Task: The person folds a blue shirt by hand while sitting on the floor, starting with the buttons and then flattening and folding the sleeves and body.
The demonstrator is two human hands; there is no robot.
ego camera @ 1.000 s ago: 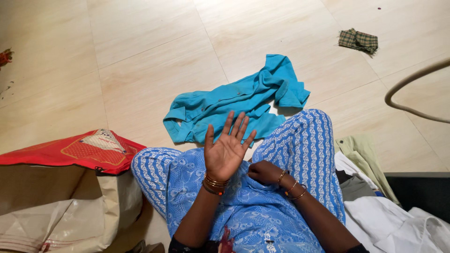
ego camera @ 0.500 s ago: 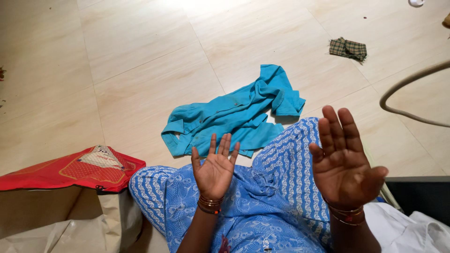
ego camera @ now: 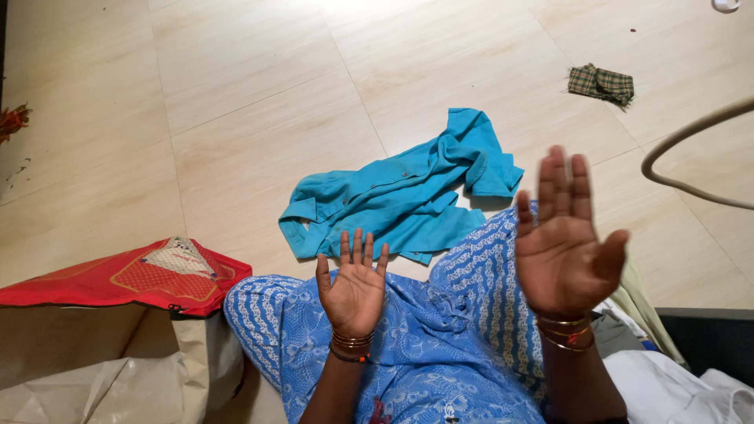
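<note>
Raised since a second ago: right hand (ego camera: 564, 250), now up beside left hand (ego camera: 353, 284), both palms spread, holding nothing. Blue shirt (ego camera: 400, 196) lies crumpled on floor (ego camera: 251, 118) just beyond the fingertips, untouched. Red bag (ego camera: 126, 276) at left.

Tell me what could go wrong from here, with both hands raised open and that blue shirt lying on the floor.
Both the left hand and right hand are empty, and the crumpled blue shirt lies beyond the knees, so reaching means leaning forward. The loose cord loops nearby and might snag the right arm.
</note>
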